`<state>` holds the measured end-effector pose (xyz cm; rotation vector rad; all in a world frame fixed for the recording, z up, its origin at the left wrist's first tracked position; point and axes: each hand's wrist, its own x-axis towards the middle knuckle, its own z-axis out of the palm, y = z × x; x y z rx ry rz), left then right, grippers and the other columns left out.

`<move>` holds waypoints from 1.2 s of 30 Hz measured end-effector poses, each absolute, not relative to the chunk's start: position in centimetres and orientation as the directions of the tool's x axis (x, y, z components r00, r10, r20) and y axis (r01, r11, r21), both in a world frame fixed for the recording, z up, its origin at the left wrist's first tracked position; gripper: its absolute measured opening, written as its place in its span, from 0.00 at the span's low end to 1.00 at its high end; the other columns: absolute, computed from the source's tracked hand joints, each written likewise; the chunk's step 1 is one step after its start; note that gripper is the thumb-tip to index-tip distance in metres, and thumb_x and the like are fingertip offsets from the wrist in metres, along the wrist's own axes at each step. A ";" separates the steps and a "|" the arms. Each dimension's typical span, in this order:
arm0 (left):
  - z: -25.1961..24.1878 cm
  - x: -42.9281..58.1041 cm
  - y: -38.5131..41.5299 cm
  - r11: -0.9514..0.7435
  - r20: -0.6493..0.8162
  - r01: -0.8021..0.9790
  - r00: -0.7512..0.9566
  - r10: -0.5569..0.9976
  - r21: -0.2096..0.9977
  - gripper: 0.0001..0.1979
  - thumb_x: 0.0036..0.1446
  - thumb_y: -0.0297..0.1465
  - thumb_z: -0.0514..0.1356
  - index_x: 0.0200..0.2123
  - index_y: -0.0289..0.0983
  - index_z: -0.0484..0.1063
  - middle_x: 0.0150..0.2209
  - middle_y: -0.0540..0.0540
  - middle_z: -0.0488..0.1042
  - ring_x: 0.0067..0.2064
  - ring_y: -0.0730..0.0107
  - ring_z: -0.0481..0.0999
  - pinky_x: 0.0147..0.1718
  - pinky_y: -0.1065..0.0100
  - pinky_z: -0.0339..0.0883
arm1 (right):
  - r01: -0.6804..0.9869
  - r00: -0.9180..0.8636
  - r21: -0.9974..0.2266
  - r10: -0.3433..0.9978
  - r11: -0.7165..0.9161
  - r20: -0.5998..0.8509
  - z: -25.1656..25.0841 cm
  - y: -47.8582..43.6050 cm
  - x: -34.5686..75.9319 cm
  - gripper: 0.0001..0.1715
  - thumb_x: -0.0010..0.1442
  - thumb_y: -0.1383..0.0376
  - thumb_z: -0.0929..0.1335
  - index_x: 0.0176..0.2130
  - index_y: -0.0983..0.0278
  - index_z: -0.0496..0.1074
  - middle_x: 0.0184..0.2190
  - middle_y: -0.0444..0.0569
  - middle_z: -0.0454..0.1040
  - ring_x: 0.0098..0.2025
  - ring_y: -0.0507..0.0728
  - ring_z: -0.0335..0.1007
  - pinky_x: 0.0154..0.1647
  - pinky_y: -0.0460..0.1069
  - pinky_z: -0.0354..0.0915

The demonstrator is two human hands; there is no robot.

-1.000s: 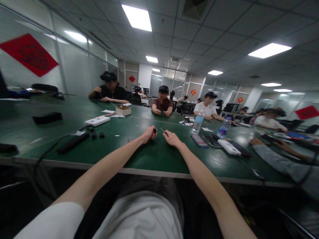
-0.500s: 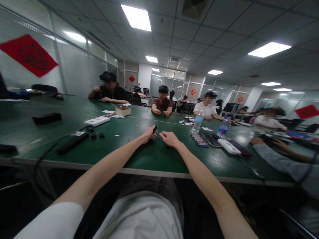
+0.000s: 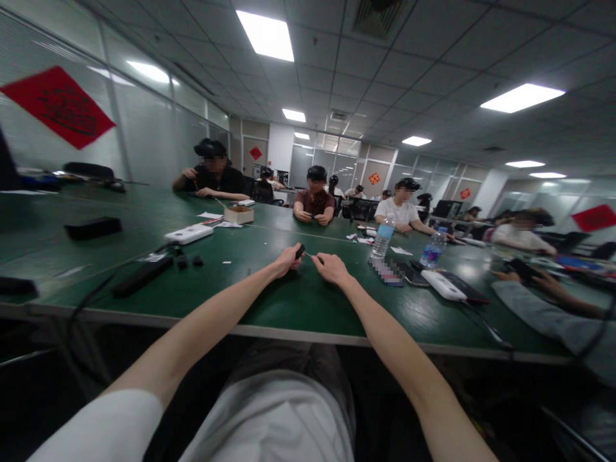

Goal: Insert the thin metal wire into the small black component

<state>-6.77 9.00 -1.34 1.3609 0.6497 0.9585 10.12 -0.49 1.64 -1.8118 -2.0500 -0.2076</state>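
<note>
Green-topped workbench (image 3: 269, 301) stretches across an office as co-workers sit along it, with a cardboard box (image 3: 239, 215) standing farther up, its contents too small to tell, and a plastic water bottle (image 3: 382, 237) and second water bottle (image 3: 434, 248) holding clear liquid to the right. Near the bench's front edge, the person's left hand (image 3: 287, 261) is clenched around a small black object (image 3: 300, 251). Just beside it, the right hand (image 3: 331, 268) pinches a thin pale sliver (image 3: 308, 255) between its fingertips (image 3: 320, 258).
</note>
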 end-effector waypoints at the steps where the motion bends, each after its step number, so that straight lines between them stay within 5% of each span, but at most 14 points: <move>1: -1.3 -6.8 8.9 -0.055 0.142 -0.187 0.492 0.859 0.981 0.22 0.65 0.45 0.45 0.28 0.36 0.63 0.12 0.59 0.49 0.11 0.80 0.45 0.14 0.75 0.38 | 0.978 -0.067 -0.155 0.918 0.138 0.390 1.6 -0.5 10.1 0.32 0.67 0.43 0.51 0.44 0.56 0.74 0.44 0.50 0.77 0.46 0.60 0.71 0.41 0.49 0.61; 19: -1.5 -6.8 9.1 -0.058 0.139 -0.176 0.498 0.856 0.983 0.22 0.66 0.44 0.43 0.27 0.37 0.63 0.11 0.59 0.49 0.11 0.79 0.45 0.13 0.75 0.38 | 0.944 -0.202 -0.163 0.896 0.285 0.396 1.5 -0.4 10.2 0.28 0.68 0.46 0.54 0.40 0.57 0.74 0.42 0.47 0.78 0.44 0.57 0.72 0.43 0.47 0.60; 36: -1.2 -6.5 8.3 -0.082 0.146 -0.146 0.512 0.846 0.986 0.21 0.65 0.45 0.46 0.28 0.37 0.63 0.12 0.57 0.51 0.12 0.79 0.48 0.13 0.76 0.39 | 0.981 -0.062 -0.164 0.967 0.105 0.247 1.0 1.1 13.7 0.31 0.65 0.42 0.55 0.45 0.57 0.76 0.45 0.52 0.76 0.46 0.62 0.72 0.44 0.51 0.64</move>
